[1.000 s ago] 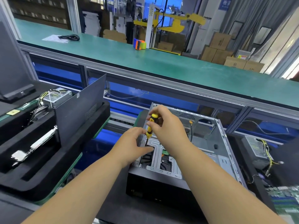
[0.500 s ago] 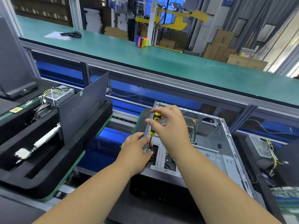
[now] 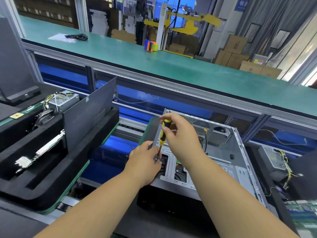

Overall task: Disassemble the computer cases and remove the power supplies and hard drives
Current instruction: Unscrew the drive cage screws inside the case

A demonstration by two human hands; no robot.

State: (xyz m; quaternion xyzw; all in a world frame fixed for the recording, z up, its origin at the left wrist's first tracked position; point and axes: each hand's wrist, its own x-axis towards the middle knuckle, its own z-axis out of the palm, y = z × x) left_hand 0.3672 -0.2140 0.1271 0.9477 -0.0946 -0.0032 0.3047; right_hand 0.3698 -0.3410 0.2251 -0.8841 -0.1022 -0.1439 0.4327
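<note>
At the open computer case, lying centre | yellow-black screwdriver is pinched upright by right hand | its tip is steadied by left hand, fingers curled | power supply is held in left foam tray

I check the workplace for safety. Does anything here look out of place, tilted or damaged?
One thing stands out: a dark side panel stands tilted on its edge in the black foam tray at left, rather than lying flat. I see no visible damage on the open computer case.
</note>
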